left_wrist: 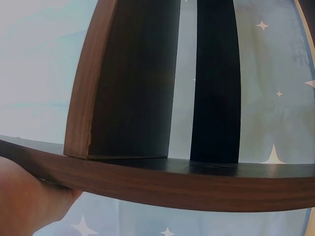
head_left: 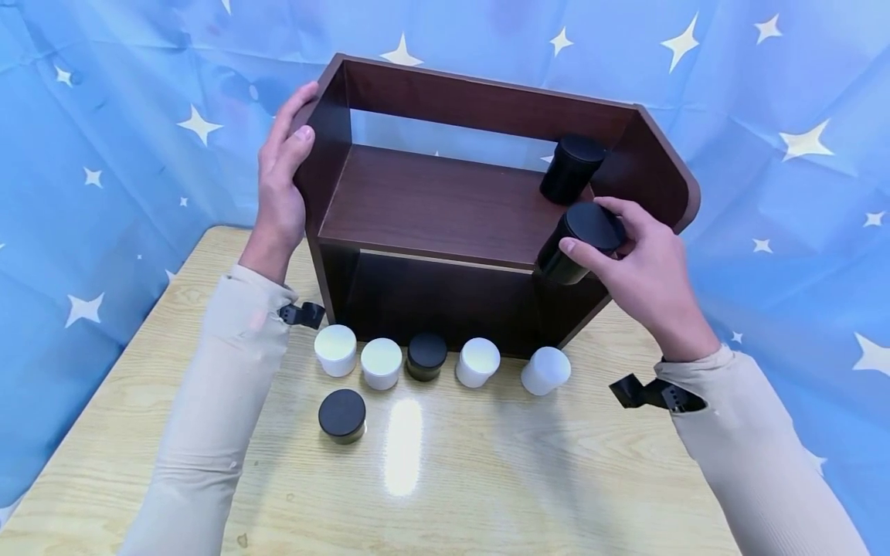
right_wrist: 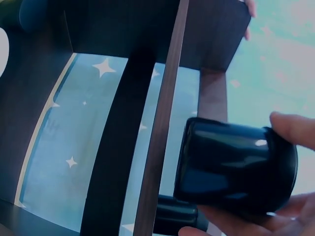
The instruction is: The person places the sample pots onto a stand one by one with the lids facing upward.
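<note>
Jar (head_left: 591,224), black, cylindrical, in the right hand (head_left: 643,266), over the right-hand end of the upper board (head_left: 431,197).
Handling, as judged: light, stiff-walled, not very fragile; glossy side perhaps slippery; best taken round the upper side, thumb opposite fingers. Right hand: fingers and thumb bent round it, spread to its width. Left hand (head_left: 283,166): fingers nearly straight, laid against the outer face of the left side panel (head_left: 327,147), lifting nothing. Containers: shelf unit (head_left: 487,83), two-tiered, dark brown, holding a second black jar (head_left: 572,171) upright at the upper right, behind the first; on the table (head_left: 313,502) before it, a row of four white pots (head_left: 382,363) with one black pot (head_left: 426,357) in the middle, another low black pot (head_left: 342,415) nearer the person. Tops closed; contents cannot be told.
</note>
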Motion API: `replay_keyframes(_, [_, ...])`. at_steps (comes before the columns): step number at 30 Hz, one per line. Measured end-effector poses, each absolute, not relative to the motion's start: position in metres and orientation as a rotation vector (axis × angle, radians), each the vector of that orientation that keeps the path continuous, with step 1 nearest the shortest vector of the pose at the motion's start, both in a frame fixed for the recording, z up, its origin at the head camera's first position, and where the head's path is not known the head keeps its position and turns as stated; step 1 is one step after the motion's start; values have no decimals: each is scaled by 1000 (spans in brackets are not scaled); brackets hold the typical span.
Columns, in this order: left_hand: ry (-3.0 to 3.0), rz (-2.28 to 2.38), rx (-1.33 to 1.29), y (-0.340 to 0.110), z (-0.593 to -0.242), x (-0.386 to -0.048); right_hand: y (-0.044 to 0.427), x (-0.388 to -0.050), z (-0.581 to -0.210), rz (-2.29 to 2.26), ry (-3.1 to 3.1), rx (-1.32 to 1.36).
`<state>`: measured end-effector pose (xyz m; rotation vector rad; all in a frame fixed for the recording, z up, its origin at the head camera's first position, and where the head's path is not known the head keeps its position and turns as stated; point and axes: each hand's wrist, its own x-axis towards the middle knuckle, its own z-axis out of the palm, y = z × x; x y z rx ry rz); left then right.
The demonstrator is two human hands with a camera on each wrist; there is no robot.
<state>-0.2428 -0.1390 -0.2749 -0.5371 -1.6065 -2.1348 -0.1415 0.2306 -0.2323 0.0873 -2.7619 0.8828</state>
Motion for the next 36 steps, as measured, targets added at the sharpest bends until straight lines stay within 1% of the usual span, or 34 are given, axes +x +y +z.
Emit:
replay_keyframes(19, [-1602, -2122, -545, -140, -276, -244, 220, -184, -225, 865, -2852, -84])
replay_keyframes(36, [-1629, -2094, -539, -141, -276, -243, 219, -205, -227, 843, -2883, -201])
